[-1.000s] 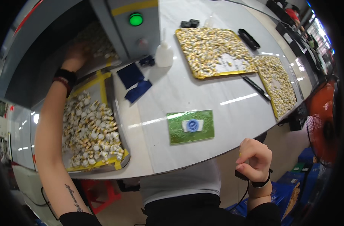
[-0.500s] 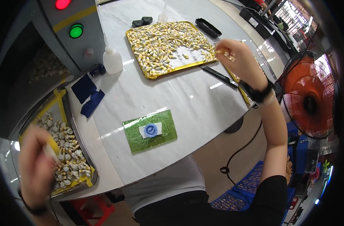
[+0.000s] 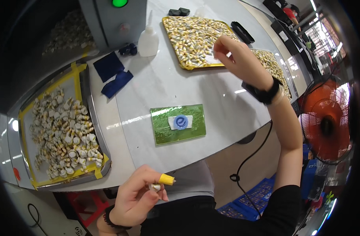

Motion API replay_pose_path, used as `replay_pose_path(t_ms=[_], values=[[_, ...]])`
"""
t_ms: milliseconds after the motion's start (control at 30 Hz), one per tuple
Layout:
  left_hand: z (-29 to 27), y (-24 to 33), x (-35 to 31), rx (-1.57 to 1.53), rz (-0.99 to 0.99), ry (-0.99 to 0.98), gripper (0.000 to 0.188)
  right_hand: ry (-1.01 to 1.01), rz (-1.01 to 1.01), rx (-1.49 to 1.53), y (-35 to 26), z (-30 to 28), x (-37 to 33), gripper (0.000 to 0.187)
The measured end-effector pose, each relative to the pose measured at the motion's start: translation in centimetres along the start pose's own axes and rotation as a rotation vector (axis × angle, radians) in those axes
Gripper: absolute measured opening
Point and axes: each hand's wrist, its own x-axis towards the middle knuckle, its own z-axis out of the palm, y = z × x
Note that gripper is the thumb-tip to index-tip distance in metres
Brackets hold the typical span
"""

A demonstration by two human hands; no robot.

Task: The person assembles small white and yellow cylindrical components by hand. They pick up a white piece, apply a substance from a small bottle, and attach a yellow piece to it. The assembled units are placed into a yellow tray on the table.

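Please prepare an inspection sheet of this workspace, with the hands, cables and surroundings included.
Surface: glossy white table; a green pad bearing a blue disc lies on it.
Job's things: small pale piece in hand; left tray and far tray hold many small pieces.
Clutter: dark blue cloths, white bottle, black holder.
Left hand: holds the piece; yellow wrap on one finger.
Right hand: over the far tray's near edge; contact and contents unclear.
Cables: black cable, looped, below the table edge.
Surroundings: orange fan, blue crates, grey machine with green light lit.
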Motion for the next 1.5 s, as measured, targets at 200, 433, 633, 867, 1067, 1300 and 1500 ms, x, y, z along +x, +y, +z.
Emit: replay_pose_path(t_ms=[200, 433, 633, 867, 1067, 1300, 1500], values=[[0.2, -1.6, 0.3, -0.011, 0.142, 0.229, 0.041, -0.19, -0.325, 0.078, -8.7, 1.6, -3.9, 0.02], [-0.7, -1.9, -0.1, -0.205, 0.111, 0.166, 0.049, -0.176, -0.441, -0.141, -9.8, 3.1, -4.3, 0.017], [-0.9, -2.6, 0.0, -0.184, 0.158, 0.247, 0.046, -0.23, -0.443, -0.146, -10.2, 3.5, -4.5, 0.016], [-0.8, -2.2, -0.1, -0.311, 0.03, 0.226, 0.046, -0.303, -0.465, -0.167, -10.7, 2.8, -4.3, 0.017], [-0.9, -1.8, 1.0, -0.518, -0.156, -0.014, 0.045, -0.159, -0.407, -0.05, -10.6, 3.1, -4.5, 0.017], [-0.4, -2.4, 1.7, -0.633, -0.288, -0.112, 0.034, -0.031, -0.402, 0.555, -13.6, 3.0, -4.5, 0.013], [-0.4, -2.5, 1.9, -0.742, -0.333, -0.206, 0.031, -0.062, -0.563, 0.656, -13.8, 3.6, -4.6, 0.015]])
